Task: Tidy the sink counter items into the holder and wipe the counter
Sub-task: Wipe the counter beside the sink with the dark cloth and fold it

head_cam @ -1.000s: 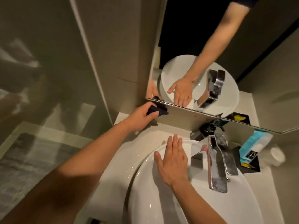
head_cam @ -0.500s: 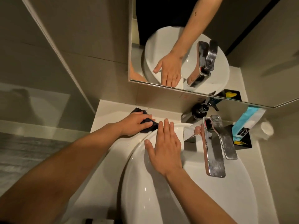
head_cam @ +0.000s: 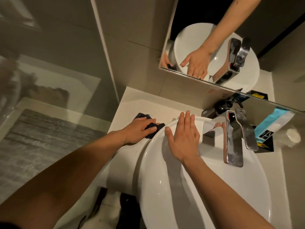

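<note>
My left hand point(head_cam: 140, 129) presses a dark blue cloth point(head_cam: 152, 127) flat onto the pale counter point(head_cam: 132, 104), just left of the white basin point(head_cam: 189, 187). The cloth sticks out beyond my fingers on both sides. My right hand point(head_cam: 184, 138) lies flat with fingers spread on the basin's back rim. A black holder point(head_cam: 265, 146) stands right of the chrome tap point(head_cam: 234, 139) with a blue and white tube point(head_cam: 274, 123) in it.
A dark pump bottle point(head_cam: 221, 108) stands behind the tap against the wall. The mirror point(head_cam: 231, 38) above reflects the basin and my arm. A small white round object point(head_cam: 293, 138) lies at the far right of the counter. Glass shower screen point(head_cam: 49, 80) on the left.
My left hand has dragged the cloth from the wall under the mirror down onto the counter and toward the basin's edge. My right hand has stayed flat on the basin rim.
</note>
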A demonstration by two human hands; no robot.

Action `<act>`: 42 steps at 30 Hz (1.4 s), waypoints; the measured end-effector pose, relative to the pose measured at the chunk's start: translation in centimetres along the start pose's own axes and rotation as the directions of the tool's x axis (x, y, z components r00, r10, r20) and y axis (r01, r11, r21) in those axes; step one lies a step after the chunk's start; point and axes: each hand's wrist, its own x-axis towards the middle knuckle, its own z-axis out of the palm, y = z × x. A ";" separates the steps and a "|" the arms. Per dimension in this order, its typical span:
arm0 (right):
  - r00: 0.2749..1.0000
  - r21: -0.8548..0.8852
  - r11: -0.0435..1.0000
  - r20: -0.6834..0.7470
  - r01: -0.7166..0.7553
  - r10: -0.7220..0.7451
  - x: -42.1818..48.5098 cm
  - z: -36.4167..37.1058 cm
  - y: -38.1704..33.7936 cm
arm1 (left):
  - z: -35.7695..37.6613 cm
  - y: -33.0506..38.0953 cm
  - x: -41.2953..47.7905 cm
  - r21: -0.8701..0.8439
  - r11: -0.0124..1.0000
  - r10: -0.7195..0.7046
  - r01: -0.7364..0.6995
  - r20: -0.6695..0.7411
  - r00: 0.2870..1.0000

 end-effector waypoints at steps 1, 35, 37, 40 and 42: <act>1.000 0.003 1.000 0.002 0.001 -0.001 0.0 0.0 0.0 | 0.3 0.0 -0.7 -0.011 1.000 -0.002 0.002 -0.017 1.000; 0.933 0.215 0.925 0.113 0.313 -0.342 -14.0 0.8 -1.3 | 16.6 2.0 -23.2 -0.616 0.772 -0.436 0.154 -0.337 0.834; 0.906 0.287 0.896 0.158 0.339 -0.393 -16.8 0.4 -1.6 | 16.8 3.1 -24.4 -0.750 0.651 -0.513 0.117 -0.321 0.796; 0.838 0.374 0.841 0.233 0.390 -0.493 -20.4 -1.0 -1.4 | 16.7 5.2 -26.4 -0.913 0.409 -0.620 -0.014 -0.289 0.729; 0.798 0.480 0.811 0.315 0.334 -0.514 -22.2 -2.5 -1.0 | 16.3 6.7 -27.9 -0.964 0.212 -0.633 -0.158 -0.259 0.730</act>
